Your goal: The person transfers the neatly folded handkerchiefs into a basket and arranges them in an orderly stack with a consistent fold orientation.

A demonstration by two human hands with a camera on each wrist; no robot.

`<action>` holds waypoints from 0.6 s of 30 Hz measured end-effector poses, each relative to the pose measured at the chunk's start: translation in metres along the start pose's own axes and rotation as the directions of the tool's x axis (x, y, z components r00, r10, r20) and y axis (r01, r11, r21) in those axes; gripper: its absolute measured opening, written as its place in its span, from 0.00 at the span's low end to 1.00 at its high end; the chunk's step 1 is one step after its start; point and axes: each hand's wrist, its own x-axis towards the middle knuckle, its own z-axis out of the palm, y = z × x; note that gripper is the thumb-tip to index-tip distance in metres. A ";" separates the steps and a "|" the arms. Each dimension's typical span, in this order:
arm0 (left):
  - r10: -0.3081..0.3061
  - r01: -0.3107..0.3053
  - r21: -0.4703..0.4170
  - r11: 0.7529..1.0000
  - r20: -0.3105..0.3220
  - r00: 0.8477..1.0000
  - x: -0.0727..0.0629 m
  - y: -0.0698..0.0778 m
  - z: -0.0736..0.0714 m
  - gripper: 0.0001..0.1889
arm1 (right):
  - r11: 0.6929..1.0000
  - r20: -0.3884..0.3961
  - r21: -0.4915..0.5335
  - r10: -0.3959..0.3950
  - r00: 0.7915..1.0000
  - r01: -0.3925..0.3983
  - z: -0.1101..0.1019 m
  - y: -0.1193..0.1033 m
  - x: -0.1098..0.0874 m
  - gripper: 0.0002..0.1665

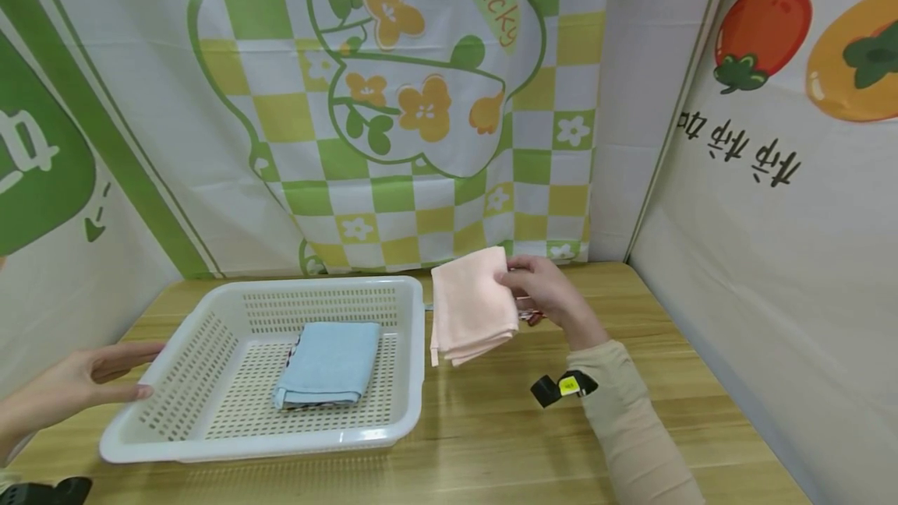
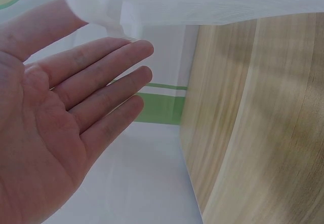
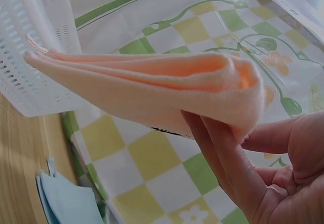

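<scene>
My right hand (image 1: 547, 287) grips a folded pale pink cloth (image 1: 473, 302) by its right edge, raised above the table just right of the white basket (image 1: 410, 411). The right wrist view shows the folded layers of the pink cloth (image 3: 152, 77) edge-on, fingers beneath it. At the basket's left rim is my left hand (image 1: 84, 380), thumb laid over the rim, fingers outside. In the left wrist view the fingers of this hand (image 2: 66, 102) are straight and the thumb tip is hidden. A folded light blue cloth (image 1: 333, 361) lies flat in the basket.
Another light blue cloth (image 3: 71, 198) lies on the wooden table (image 1: 491, 427); the pink cloth mostly hides it in the head view. A checked, flowered curtain (image 1: 435, 217) hangs at the table's back edge. White printed sheets (image 1: 744, 256) enclose both sides.
</scene>
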 end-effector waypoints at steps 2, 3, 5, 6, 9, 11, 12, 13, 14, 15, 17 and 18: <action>0.001 -0.001 -0.001 1.000 0.002 1.000 0.000 0.000 0.000 0.36 | 1.000 0.004 0.012 -0.005 1.000 0.005 0.001 -0.002 0.000 0.24; 0.000 0.000 -0.002 1.000 0.005 1.000 0.000 -0.001 0.000 0.36 | 1.000 0.006 0.017 -0.009 1.000 0.009 0.001 -0.003 0.000 0.24; -0.010 0.011 -0.006 1.000 0.014 1.000 0.001 -0.002 0.000 0.37 | 1.000 0.012 0.017 -0.016 1.000 0.016 0.002 -0.005 0.000 0.24; -0.020 0.020 -0.002 1.000 0.015 1.000 0.001 -0.002 0.000 0.37 | 1.000 0.011 0.015 -0.017 1.000 0.016 0.003 -0.006 0.000 0.24; -0.023 0.023 -0.005 1.000 0.019 1.000 0.002 -0.005 0.000 0.37 | 1.000 0.008 0.001 -0.013 1.000 0.013 0.004 -0.009 0.001 0.25; -0.024 0.024 0.003 1.000 0.008 1.000 0.003 -0.007 0.001 0.38 | 1.000 0.006 -0.005 -0.011 1.000 0.011 0.006 -0.010 0.002 0.25; -0.024 0.024 0.003 1.000 0.003 1.000 0.003 -0.008 0.001 0.38 | 1.000 0.005 -0.006 -0.008 1.000 0.008 0.006 -0.011 0.002 0.25; -0.017 0.017 -0.003 1.000 0.003 1.000 0.003 -0.009 0.002 0.38 | 1.000 0.008 -0.011 -0.011 1.000 0.011 0.007 -0.011 0.002 0.25; -0.013 0.013 0.003 1.000 -0.005 1.000 0.003 -0.010 0.002 0.37 | 1.000 0.011 -0.014 -0.014 1.000 0.014 0.008 -0.012 0.003 0.26; -0.011 0.011 0.005 1.000 -0.010 1.000 0.003 -0.011 0.003 0.37 | 1.000 0.012 -0.016 -0.014 1.000 0.014 0.008 -0.012 0.003 0.26; -0.009 0.009 0.003 1.000 -0.013 1.000 0.004 -0.013 0.003 0.37 | 1.000 0.018 -0.010 -0.017 1.000 0.017 0.010 -0.013 0.004 0.26; -0.007 0.007 0.003 1.000 -0.014 1.000 0.004 -0.014 0.004 0.37 | 1.000 0.022 -0.010 -0.018 1.000 0.018 0.011 -0.014 0.004 0.26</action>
